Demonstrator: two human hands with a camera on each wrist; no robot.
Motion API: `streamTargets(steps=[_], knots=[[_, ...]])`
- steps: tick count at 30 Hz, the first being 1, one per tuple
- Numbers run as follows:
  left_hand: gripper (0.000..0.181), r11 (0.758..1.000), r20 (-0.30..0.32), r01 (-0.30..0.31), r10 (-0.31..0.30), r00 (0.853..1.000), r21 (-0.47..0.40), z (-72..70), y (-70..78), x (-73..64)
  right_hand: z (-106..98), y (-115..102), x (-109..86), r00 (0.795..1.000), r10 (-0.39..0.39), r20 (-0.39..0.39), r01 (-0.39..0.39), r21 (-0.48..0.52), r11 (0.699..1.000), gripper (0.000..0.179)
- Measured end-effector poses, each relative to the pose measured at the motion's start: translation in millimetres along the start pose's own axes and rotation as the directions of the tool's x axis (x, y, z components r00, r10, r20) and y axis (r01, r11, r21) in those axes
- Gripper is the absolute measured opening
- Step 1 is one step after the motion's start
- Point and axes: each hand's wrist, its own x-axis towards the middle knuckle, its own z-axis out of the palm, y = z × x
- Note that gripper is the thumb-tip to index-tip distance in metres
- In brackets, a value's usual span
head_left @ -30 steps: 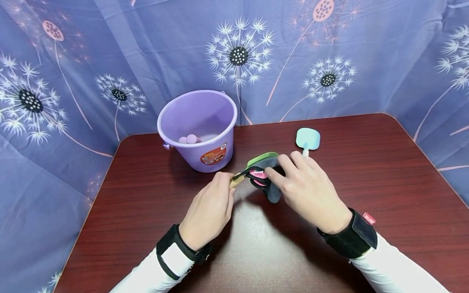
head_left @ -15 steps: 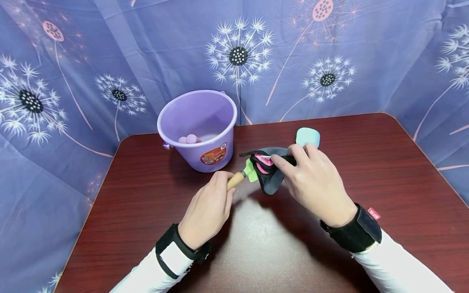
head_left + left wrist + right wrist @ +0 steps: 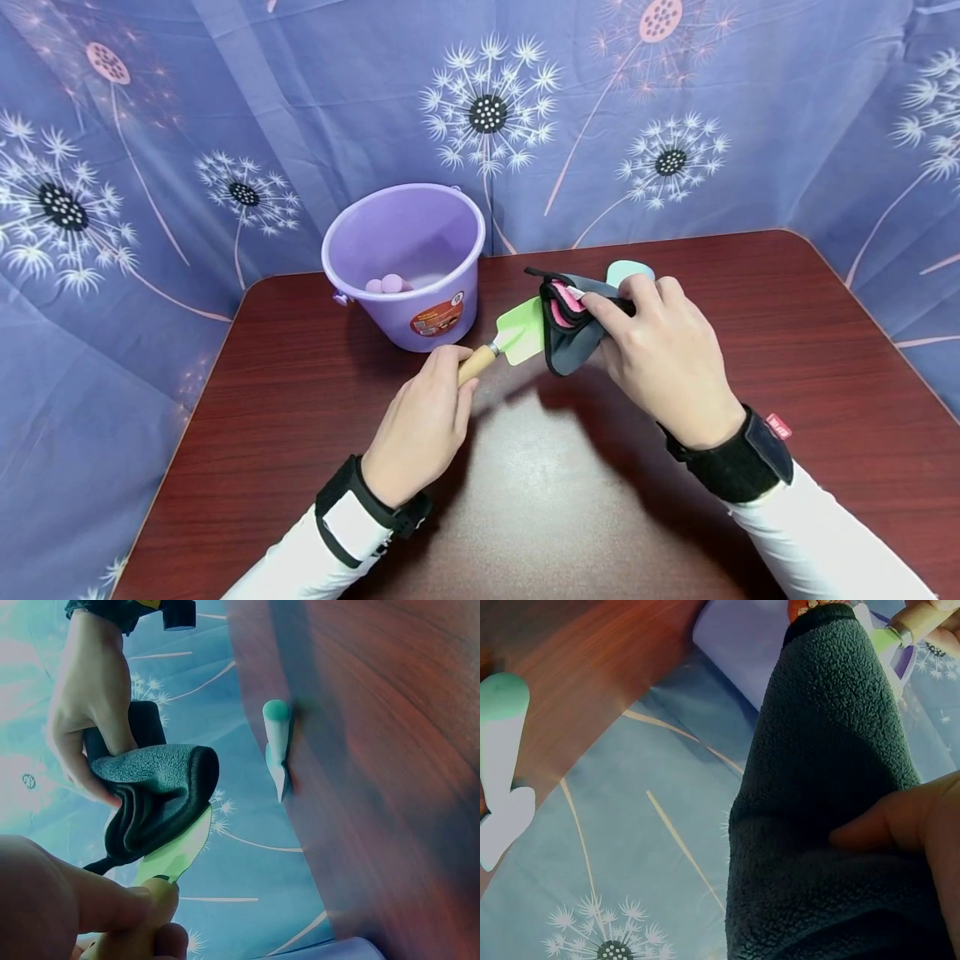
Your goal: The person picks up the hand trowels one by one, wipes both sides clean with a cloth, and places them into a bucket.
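In the head view my left hand (image 3: 420, 417) grips the wooden handle of a small garden trowel (image 3: 520, 331) with a light green blade. The trowel points up and right above the table. My right hand (image 3: 667, 362) pinches a folded cloth (image 3: 576, 348), grey with black edging and pink folds inside. The cloth overlaps the blade's far end, hiding its tip. In the left wrist view, the cloth's black edge (image 3: 199, 780) lies against the green blade (image 3: 176, 851). The right thumb (image 3: 889, 821) presses the fluffy grey cloth (image 3: 832, 742) in the right wrist view.
A purple bucket (image 3: 450, 329) with pale purple pieces (image 3: 392, 284) inside stands at the back left of the dark red table (image 3: 285, 400). Behind my right hand lies a small light blue shovel (image 3: 628, 271), mostly covered. A blue dandelion-print curtain (image 3: 337, 100) hangs behind.
My right hand has moved up and right with the cloth, away from the trowel's handle, so more of the green blade shows. My left hand has shifted slightly left and keeps hold of the trowel.
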Motion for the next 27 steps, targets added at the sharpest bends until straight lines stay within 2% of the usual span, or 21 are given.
streamTargets(steps=[7,13,18,27], knots=[[0.027,0.998,-0.017,0.032,-0.033,0.999,-0.052,-1.6,1.0,1.0,-1,3,-1.0,0.998,0.061,-0.006,-0.061,-0.007,0.998,0.038],[0.028,0.997,-0.043,0.035,-0.038,0.998,-0.072,-0.5,1.0,0.5,-2,1,-2.7,0.996,0.084,0.042,-0.083,-0.011,0.996,0.039],[0.028,0.997,-0.048,0.027,-0.031,0.998,-0.069,0.3,0.9,0.1,0,-3,-4.6,0.994,0.056,0.091,-0.056,-0.009,0.998,0.037],[0.028,1.0,-0.048,0.008,-0.009,0.999,-0.027,1.8,1.4,-0.3,2,-11,-4.9,0.991,-0.028,0.131,0.024,0.03,0.999,0.036]])
